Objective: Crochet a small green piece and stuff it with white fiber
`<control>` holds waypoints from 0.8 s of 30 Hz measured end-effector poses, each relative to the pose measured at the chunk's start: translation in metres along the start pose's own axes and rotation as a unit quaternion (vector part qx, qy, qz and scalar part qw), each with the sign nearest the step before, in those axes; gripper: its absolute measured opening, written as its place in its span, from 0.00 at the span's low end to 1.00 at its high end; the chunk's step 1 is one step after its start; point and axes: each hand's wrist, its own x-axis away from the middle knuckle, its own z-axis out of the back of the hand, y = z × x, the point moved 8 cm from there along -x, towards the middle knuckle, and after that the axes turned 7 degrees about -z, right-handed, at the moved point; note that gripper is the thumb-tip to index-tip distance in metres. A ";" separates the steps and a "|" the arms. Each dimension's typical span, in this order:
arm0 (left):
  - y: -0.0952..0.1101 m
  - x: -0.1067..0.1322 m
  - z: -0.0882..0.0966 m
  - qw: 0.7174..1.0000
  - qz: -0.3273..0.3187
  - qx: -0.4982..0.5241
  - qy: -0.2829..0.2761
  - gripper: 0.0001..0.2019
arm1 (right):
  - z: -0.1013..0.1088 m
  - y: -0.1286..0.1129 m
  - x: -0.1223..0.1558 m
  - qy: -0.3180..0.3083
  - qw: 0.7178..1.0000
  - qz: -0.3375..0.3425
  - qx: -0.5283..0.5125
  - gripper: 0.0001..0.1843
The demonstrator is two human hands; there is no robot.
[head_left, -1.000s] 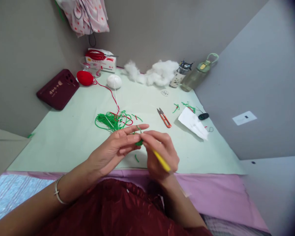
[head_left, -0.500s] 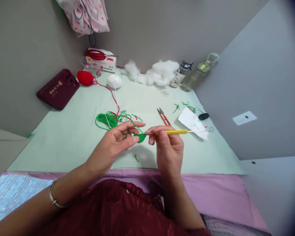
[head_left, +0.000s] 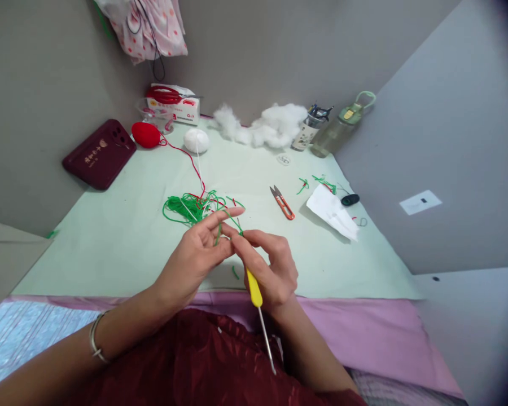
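My left hand pinches at the right hand's fingertips, with green yarn running over its raised index finger. The small green crochet piece between the hands is almost wholly hidden by fingers. My right hand is closed around a double-ended crochet hook. The hook's yellow grip slants down towards me, its bare metal end pointing at my lap, while the other tip shows just above the fingers by the yarn. A loose heap of green yarn lies beyond my left hand.
Orange thread snips lie past my right hand, left of a crumpled white paper. Farther back are a red yarn ball, a white yarn ball, white stuffing, a pen cup and a bottle. A phone leans at left.
My right hand has turned the hook from lying level, pointing right, to slanting down towards my lap. Its fingers have moved left against the left hand and now cover the green crochet piece.
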 end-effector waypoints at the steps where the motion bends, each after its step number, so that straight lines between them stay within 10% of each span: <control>1: -0.006 0.000 -0.003 0.998 0.041 0.043 -0.017 0.21 | 0.002 0.002 0.000 0.012 1.000 -0.011 -0.014 0.17; 7: -0.004 -0.003 0.000 0.993 0.070 0.092 -0.016 0.19 | 0.003 0.038 -0.013 0.025 0.939 -0.218 -0.266 0.11; 14: 0.001 -0.003 -0.002 1.000 -0.012 0.027 0.005 0.21 | -0.004 0.027 -0.009 0.000 0.965 -0.168 -0.203 0.13; 18: -0.011 -0.003 -0.005 0.992 0.075 0.096 -0.022 0.19 | 0.002 0.011 -0.004 0.018 0.993 -0.065 -0.094 0.17; 24: -0.003 -0.004 0.003 0.994 0.057 0.090 -0.003 0.16 | 0.000 0.045 -0.011 0.031 0.913 -0.261 -0.313 0.11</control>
